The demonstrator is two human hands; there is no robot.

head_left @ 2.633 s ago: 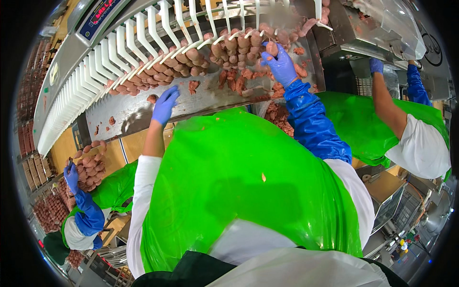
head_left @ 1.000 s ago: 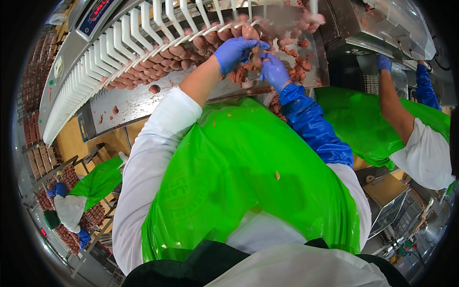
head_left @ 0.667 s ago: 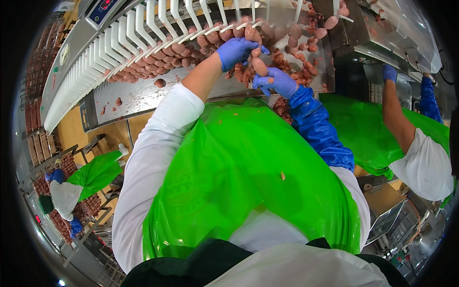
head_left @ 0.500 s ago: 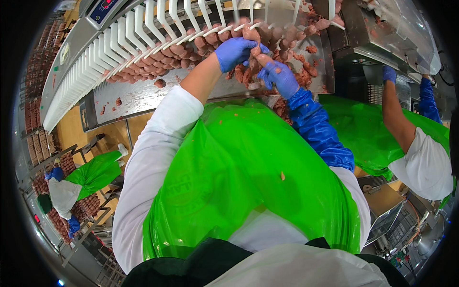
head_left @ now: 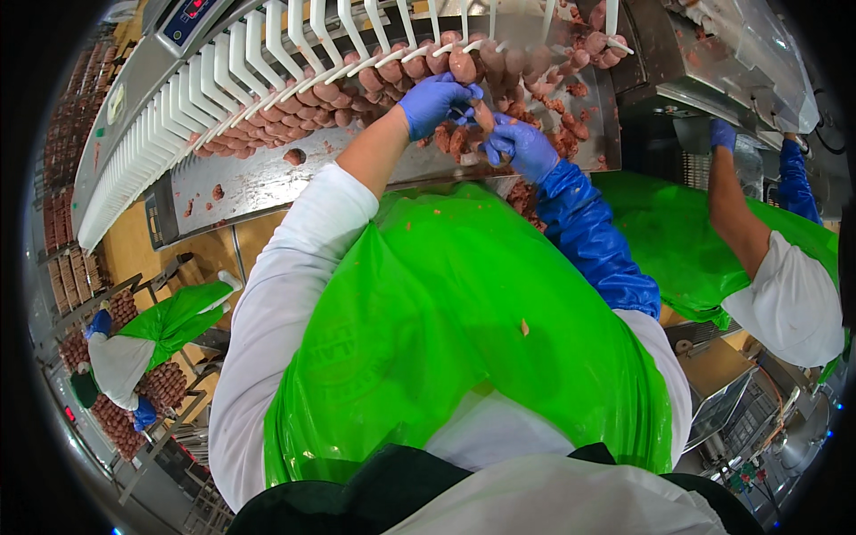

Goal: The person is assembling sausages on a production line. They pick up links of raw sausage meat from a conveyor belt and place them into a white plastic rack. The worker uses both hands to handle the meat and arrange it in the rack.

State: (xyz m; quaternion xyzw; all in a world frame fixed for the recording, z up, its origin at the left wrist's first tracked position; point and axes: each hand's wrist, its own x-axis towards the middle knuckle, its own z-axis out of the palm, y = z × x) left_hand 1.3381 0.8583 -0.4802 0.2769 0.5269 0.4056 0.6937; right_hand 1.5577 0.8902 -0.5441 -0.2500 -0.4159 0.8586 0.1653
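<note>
Both my hands wear blue-purple gloves and meet at the metal tray's far side. My left hand (head_left: 435,104) is closed, its fingertips on a pale pink sausage string (head_left: 482,117) just under a plump link (head_left: 462,66) at a white hook. Lower on the same string, my right hand (head_left: 524,149) pinches its other end; a blue sleeve covers that forearm. Rows of linked sausages (head_left: 299,116) hang from the curved rack of white hooks (head_left: 236,62). Below and beside my fingers, loose sausage pieces and meat scraps (head_left: 563,143) lie on the metal tray (head_left: 267,183).
To the right, a co-worker's bare forearm (head_left: 738,201) and gloved hand reach to a steel machine (head_left: 713,89). Another person (head_left: 134,352) in a green apron bends over sausage racks at the left. A control panel (head_left: 189,20) tops the hook rack.
My left hand has slid slightly down and off the upper link, which now hangs exposed by the hook. My right fingers have curled in around the lower sausage. White hooks have shifted a little left.
</note>
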